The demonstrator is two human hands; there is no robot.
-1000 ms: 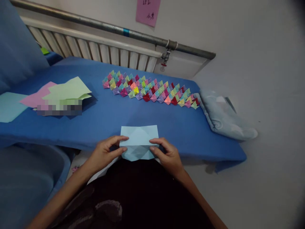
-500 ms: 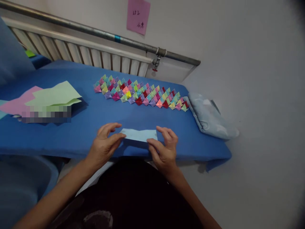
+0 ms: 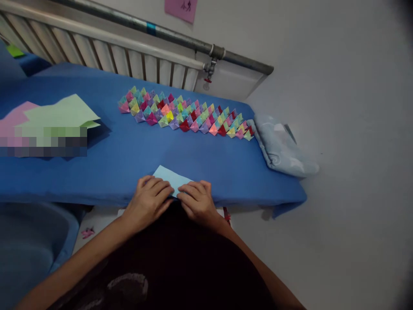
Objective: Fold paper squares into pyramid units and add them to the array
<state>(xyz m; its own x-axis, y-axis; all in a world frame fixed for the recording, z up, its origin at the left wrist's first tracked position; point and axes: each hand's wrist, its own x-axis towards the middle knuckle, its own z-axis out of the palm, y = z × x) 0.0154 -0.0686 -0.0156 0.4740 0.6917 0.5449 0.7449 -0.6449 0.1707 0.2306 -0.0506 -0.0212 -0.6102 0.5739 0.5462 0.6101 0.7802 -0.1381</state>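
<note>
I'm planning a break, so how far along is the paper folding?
The rows of small folded pieces look done. In hand is a light blue sheet, under the left hand and right hand, its folds partly hidden. Green sheets and a pink sheet remain, apparently unfolded; the total isn't shown.

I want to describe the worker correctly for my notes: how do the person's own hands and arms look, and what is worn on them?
The left hand and right hand wear no gloves, and I see no ring or watch. Both forearms are bare, without visible sleeves. The dark clothing has a pale, curved print.
</note>
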